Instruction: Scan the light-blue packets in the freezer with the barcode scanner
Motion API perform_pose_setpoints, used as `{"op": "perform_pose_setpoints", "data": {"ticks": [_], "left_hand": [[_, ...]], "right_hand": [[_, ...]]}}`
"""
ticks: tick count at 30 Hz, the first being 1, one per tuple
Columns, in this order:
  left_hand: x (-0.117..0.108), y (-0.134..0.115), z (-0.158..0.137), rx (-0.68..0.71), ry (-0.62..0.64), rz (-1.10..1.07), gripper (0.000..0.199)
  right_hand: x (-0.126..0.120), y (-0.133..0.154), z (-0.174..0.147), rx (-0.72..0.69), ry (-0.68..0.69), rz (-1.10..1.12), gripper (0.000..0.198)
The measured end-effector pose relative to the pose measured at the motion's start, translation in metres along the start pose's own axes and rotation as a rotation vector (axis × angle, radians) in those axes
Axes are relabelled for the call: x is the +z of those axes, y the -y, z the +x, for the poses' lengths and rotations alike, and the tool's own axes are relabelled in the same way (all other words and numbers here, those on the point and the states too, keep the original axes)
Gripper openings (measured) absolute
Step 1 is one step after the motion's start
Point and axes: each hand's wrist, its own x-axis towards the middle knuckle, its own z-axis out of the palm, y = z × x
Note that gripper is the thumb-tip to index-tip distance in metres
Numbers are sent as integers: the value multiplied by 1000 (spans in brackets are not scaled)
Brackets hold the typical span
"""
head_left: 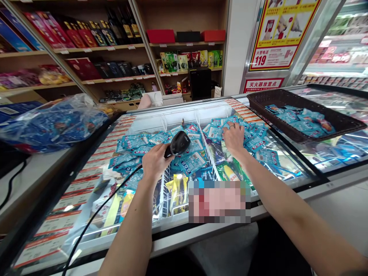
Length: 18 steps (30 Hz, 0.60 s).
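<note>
My left hand (156,159) is wrapped round the handle of a black barcode scanner (180,143), whose cable runs down to the lower left. The scanner's head hangs above a spread of small blue packets (195,162) on the glass top of a chest freezer (172,245). On the right side of the pile, my right hand (234,138) rests palm down on more packets, its fingers bent and slightly apart; a ring shows on one finger. What lies under the fingertips is partly hidden.
A dark basket (258,109) with several blue packets stands at the right. At the left lies a clear plastic bag (57,119) of blue packs. Yellow ice-cream packs (178,191) show inside the freezer. Shelves (184,45) with bottles and boxes stand behind.
</note>
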Motion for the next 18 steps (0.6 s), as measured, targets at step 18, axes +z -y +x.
{"op": "perform_pose_setpoints", "data": {"ticks": [18], "left_hand": [[3, 6, -1, -33, -34, 14, 32]], "right_hand": [[-6, 60, -17, -779, 544, 605, 55]]}}
